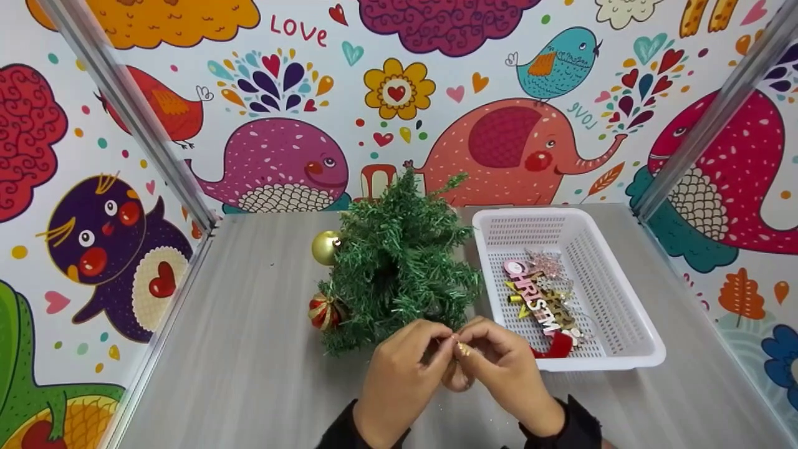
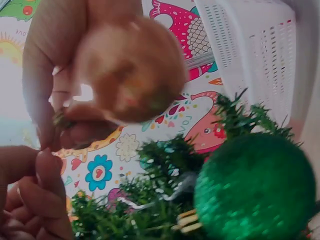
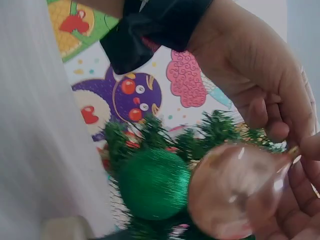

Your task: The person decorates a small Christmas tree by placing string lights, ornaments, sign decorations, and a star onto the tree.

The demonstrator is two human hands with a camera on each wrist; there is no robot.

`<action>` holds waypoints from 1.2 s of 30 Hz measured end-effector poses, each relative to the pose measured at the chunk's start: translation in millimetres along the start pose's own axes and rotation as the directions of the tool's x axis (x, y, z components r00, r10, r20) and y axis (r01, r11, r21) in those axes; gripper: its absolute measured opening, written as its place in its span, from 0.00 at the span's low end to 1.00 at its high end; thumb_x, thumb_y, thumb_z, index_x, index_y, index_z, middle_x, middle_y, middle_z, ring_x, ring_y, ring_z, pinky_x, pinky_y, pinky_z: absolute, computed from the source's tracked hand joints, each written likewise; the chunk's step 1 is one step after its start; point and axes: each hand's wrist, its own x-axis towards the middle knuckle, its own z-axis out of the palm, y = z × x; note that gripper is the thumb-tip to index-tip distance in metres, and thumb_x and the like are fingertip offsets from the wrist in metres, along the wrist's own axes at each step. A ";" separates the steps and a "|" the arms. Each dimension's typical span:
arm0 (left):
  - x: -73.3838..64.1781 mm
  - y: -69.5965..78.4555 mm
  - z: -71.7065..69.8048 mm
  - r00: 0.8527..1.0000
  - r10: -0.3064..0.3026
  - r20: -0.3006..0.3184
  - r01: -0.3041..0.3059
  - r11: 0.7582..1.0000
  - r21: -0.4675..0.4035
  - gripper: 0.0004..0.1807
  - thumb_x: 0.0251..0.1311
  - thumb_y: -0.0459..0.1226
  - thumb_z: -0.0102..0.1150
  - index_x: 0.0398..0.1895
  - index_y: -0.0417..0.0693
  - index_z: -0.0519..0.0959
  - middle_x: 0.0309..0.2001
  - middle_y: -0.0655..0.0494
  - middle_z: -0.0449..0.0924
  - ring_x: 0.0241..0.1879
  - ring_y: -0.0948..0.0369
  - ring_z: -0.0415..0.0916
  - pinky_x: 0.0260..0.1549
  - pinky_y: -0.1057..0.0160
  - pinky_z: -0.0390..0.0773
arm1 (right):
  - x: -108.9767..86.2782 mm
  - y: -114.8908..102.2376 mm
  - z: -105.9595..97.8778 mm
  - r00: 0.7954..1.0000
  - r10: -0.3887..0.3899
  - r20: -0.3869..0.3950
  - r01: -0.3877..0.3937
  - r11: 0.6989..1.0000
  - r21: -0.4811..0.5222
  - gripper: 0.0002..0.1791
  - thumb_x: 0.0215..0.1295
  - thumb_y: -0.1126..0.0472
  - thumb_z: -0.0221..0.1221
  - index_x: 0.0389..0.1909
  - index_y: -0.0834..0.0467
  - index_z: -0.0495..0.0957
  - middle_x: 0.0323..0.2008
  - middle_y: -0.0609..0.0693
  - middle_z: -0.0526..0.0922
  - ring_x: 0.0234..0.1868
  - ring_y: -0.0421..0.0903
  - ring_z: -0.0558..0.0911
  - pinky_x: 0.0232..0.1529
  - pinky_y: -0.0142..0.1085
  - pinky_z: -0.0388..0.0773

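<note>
A shiny rose-gold Christmas bauble [image 2: 132, 70] with a small gold cap hangs between the two hands in front of the tree. My right hand [image 1: 505, 368] holds it by the cap with thumb and fingers. With thumb and forefinger, my left hand [image 1: 408, 374] pinches just beyond the cap, at the bauble's hanging string; the fingertips of both hands meet there and mostly hide it. Right behind the hands stands a small green artificial Christmas tree [image 1: 399, 262]. A glittery green bauble [image 3: 155, 184] hangs on its near side, hidden by the hands in the head view.
On the tree's left hang a gold bauble [image 1: 326, 247] and a red-and-gold striped bauble [image 1: 326, 312]. To the right, a white plastic basket [image 1: 645, 355] contains a Christmas letter sign [image 1: 535, 299], a pink glittery star [image 1: 543, 263] and a red piece [image 1: 557, 346]. Printed walls enclose the grey table [image 1: 249, 349].
</note>
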 end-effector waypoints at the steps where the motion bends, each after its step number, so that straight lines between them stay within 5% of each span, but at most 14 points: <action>1: 2.0 0.9 -2.2 1.000 0.006 0.001 -0.006 1.000 0.003 0.09 0.58 0.30 0.74 0.38 0.49 0.84 0.37 0.60 0.86 0.36 0.69 0.82 0.39 0.75 0.79 | 3.7 -2.4 -0.4 1.000 -0.009 -0.009 0.008 1.000 -0.013 0.11 0.64 0.86 0.55 0.41 0.70 0.79 0.43 0.47 0.85 0.44 0.40 0.85 0.46 0.29 0.84; 5: 13.7 4.1 -10.0 0.998 0.055 -0.008 -0.055 0.998 0.022 0.10 0.58 0.28 0.72 0.41 0.46 0.86 0.39 0.57 0.86 0.39 0.66 0.83 0.43 0.74 0.81 | 22.0 -13.5 -2.8 0.996 -0.060 -0.068 0.055 0.996 -0.063 0.09 0.62 0.86 0.57 0.39 0.74 0.79 0.40 0.47 0.87 0.40 0.39 0.86 0.42 0.29 0.85; 11: 47.5 2.9 -15.7 0.991 0.129 -0.038 -0.124 0.986 0.114 0.09 0.58 0.28 0.70 0.41 0.43 0.87 0.38 0.54 0.87 0.40 0.62 0.85 0.45 0.71 0.84 | 51.6 -25.5 -4.3 0.980 -0.059 -0.190 0.014 0.973 -0.230 0.08 0.61 0.81 0.63 0.39 0.70 0.83 0.37 0.44 0.88 0.34 0.37 0.86 0.36 0.27 0.83; 16: 68.1 -3.3 -11.4 0.994 0.105 -0.035 -0.094 0.969 0.227 0.06 0.62 0.31 0.70 0.42 0.45 0.87 0.38 0.54 0.87 0.42 0.61 0.85 0.45 0.67 0.85 | 68.5 -22.5 -3.1 0.967 -0.071 -0.245 -0.031 0.921 -0.388 0.05 0.64 0.75 0.66 0.39 0.65 0.85 0.34 0.49 0.88 0.32 0.36 0.84 0.34 0.27 0.80; 21: 71.6 -7.6 -3.9 0.996 0.085 -0.028 -0.071 0.943 0.324 0.04 0.65 0.33 0.67 0.41 0.46 0.86 0.38 0.53 0.85 0.41 0.59 0.84 0.43 0.65 0.85 | 77.9 -13.4 -2.5 0.966 -0.101 -0.240 -0.028 0.875 -0.482 0.06 0.66 0.73 0.66 0.41 0.63 0.85 0.29 0.51 0.86 0.26 0.36 0.79 0.28 0.28 0.77; 24: 70.0 -11.2 -0.5 0.997 0.072 -0.033 -0.057 0.937 0.345 0.04 0.65 0.32 0.67 0.41 0.46 0.86 0.38 0.53 0.85 0.40 0.59 0.83 0.40 0.65 0.85 | 80.8 -11.9 -2.9 0.968 -0.061 -0.245 -0.059 0.889 -0.455 0.05 0.67 0.74 0.64 0.41 0.64 0.84 0.30 0.52 0.86 0.27 0.35 0.79 0.28 0.28 0.77; 29: 69.7 -15.5 2.6 0.998 0.044 -0.053 -0.023 0.940 0.340 0.04 0.66 0.32 0.65 0.42 0.47 0.85 0.38 0.54 0.84 0.38 0.59 0.82 0.39 0.65 0.85 | 85.9 -13.4 -6.8 0.962 0.113 -0.247 -0.177 0.952 -0.252 0.04 0.70 0.73 0.61 0.42 0.68 0.82 0.34 0.51 0.85 0.32 0.38 0.83 0.36 0.29 0.81; 36: 70.9 -19.1 7.2 0.999 0.006 -0.052 0.014 0.931 0.365 0.03 0.68 0.34 0.65 0.42 0.48 0.85 0.39 0.54 0.84 0.35 0.58 0.83 0.37 0.62 0.85 | 90.4 -3.5 -10.1 0.941 0.232 -0.245 -0.282 0.939 -0.195 0.06 0.72 0.73 0.59 0.43 0.66 0.83 0.32 0.50 0.85 0.30 0.41 0.82 0.34 0.31 0.80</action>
